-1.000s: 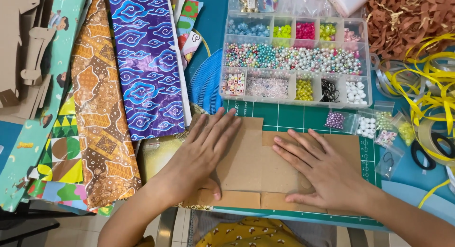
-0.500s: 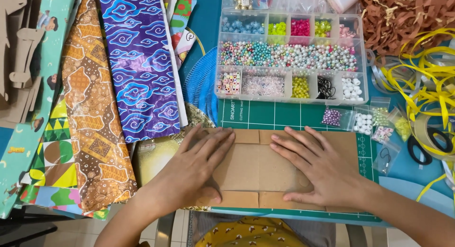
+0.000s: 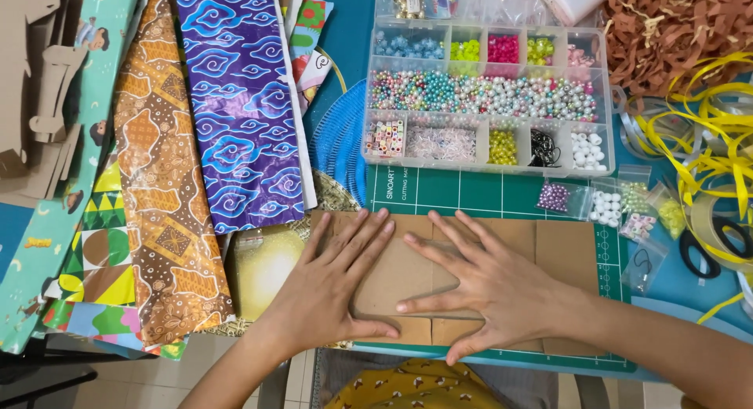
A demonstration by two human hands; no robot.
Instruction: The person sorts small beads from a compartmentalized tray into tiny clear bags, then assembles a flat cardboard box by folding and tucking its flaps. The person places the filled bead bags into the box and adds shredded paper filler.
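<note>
On green cutting mat (image 3: 471, 193): 1 brown cardboard sheet (image 3: 565, 252), long axis left-right. Your 2 hands, left hand (image 3: 333, 287) & right hand (image 3: 490, 287), lie flat on it, fingers spread, gripping nothing. 1 bead box (image 3: 486, 95) behind.

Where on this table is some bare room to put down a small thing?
One free patch is the green cutting mat, between the bead organizer and the brown cardboard. The cardboard's right part, beyond the right hand, is also bare. Patterned papers crowd the left; yellow ribbon and small bead bags crowd the right.
</note>
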